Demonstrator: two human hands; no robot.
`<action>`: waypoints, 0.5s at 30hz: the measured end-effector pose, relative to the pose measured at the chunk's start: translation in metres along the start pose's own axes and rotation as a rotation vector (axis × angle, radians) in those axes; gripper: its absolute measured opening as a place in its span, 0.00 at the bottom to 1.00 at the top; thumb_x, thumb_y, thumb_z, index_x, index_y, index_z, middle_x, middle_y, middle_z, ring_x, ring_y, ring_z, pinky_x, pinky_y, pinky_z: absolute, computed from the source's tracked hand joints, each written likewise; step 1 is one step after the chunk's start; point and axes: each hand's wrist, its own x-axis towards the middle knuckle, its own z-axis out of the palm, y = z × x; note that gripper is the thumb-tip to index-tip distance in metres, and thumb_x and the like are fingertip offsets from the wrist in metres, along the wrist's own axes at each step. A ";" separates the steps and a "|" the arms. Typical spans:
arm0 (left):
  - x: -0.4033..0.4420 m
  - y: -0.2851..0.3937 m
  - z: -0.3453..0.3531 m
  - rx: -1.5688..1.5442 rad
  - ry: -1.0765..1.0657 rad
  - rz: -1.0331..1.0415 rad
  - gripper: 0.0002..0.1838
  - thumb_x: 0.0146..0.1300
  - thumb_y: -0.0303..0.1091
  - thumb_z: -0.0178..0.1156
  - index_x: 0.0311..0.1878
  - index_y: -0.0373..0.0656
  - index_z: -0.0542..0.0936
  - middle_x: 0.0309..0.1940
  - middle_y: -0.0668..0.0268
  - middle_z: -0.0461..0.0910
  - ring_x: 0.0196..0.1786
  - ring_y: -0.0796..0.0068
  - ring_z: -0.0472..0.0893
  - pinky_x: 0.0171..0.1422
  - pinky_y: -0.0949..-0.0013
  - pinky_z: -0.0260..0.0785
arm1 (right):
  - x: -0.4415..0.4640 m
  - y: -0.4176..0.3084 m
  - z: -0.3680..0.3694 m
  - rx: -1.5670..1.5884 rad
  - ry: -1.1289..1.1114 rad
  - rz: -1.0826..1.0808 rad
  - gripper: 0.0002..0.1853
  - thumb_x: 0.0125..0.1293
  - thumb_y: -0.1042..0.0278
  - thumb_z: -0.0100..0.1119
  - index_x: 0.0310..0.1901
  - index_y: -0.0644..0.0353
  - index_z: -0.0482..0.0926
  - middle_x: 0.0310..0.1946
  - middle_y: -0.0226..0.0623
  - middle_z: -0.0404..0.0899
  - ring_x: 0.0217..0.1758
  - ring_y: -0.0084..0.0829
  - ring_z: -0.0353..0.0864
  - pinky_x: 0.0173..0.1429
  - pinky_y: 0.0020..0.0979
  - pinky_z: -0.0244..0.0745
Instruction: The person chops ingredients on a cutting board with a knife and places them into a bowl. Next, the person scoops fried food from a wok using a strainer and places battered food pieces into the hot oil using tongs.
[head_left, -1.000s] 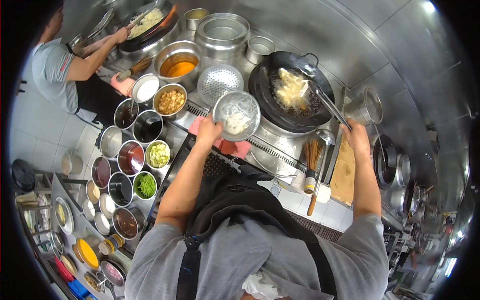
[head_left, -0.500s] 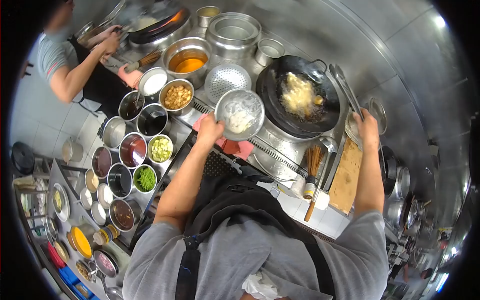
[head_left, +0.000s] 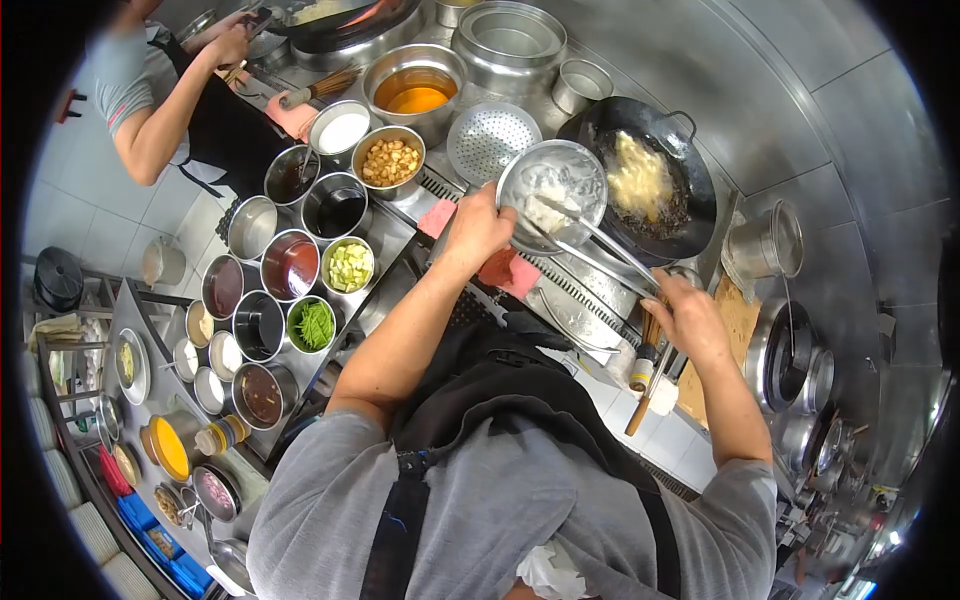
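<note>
My left hand grips the rim of a metal bowl, which is tilted and holds pale, batter-coated pieces. In my right hand is a pair of metal tongs, its tips reaching into the bowl at the coated pieces. Whether the tips pinch a piece is too small to tell. Just right of the bowl sits a black wok, where golden battered food fries in bubbling oil. The bowl overlaps the wok's left edge from this viewpoint.
A perforated strainer lies behind the bowl. Several metal pots, one with orange liquid, stand left and behind. A bamboo brush and a wooden board are at the right. Another person works at the far left.
My right hand has swung left with the tongs, from beside the wok into the bowl. The camera view has shifted, and the bowl sits nearer the wok's edge.
</note>
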 end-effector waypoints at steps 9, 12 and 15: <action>0.001 -0.011 -0.001 -0.053 -0.023 -0.073 0.20 0.54 0.30 0.54 0.48 0.25 0.75 0.34 0.35 0.80 0.41 0.39 0.82 0.52 0.50 0.73 | -0.010 0.002 -0.029 0.170 0.148 0.109 0.19 0.62 0.65 0.64 0.52 0.64 0.78 0.42 0.52 0.81 0.43 0.52 0.81 0.46 0.43 0.75; 0.001 -0.009 -0.004 0.032 -0.025 -0.081 0.20 0.56 0.27 0.52 0.52 0.29 0.76 0.29 0.48 0.83 0.22 0.62 0.84 0.30 0.62 0.78 | -0.014 0.010 -0.041 0.229 0.199 0.185 0.18 0.62 0.66 0.64 0.51 0.65 0.79 0.44 0.53 0.82 0.44 0.50 0.83 0.46 0.38 0.76; -0.005 0.004 -0.014 -0.169 -0.130 -0.193 0.20 0.55 0.29 0.54 0.48 0.24 0.75 0.30 0.39 0.81 0.30 0.47 0.84 0.42 0.53 0.77 | -0.017 0.026 -0.049 0.263 0.201 0.329 0.19 0.62 0.66 0.64 0.52 0.65 0.79 0.40 0.54 0.83 0.44 0.51 0.83 0.47 0.39 0.75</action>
